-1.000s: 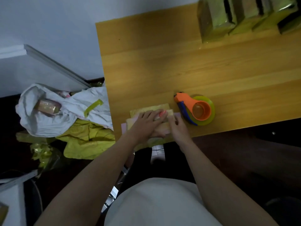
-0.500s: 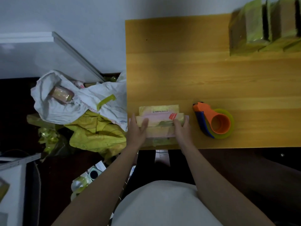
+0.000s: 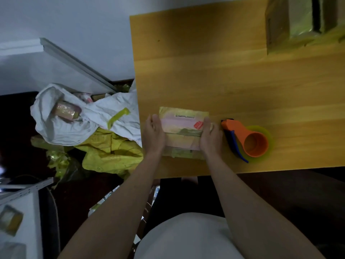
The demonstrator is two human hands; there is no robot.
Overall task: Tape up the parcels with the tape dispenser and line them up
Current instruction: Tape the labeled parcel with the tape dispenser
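Note:
A pink and yellow-taped parcel (image 3: 182, 128) lies near the table's front left corner. My left hand (image 3: 153, 135) holds its left end and my right hand (image 3: 211, 137) holds its right end, fingers pointing away from me along the sides. Just right of my right hand lies the orange tape dispenser (image 3: 248, 141) with a blue handle and a yellow-green tape roll, untouched. Taped brown parcels (image 3: 291, 25) stand side by side at the far right of the wooden table (image 3: 205, 75).
Left of the table, on the floor, is a white sack (image 3: 74, 118) with another parcel (image 3: 65, 111) inside, on crumpled yellow plastic (image 3: 112, 154). A white shelf (image 3: 16, 221) stands at the lower left. The white wall is behind.
My left hand has slid off the parcel's top to its left end and my right hand to its right end. The view has shifted, so the table sits further right.

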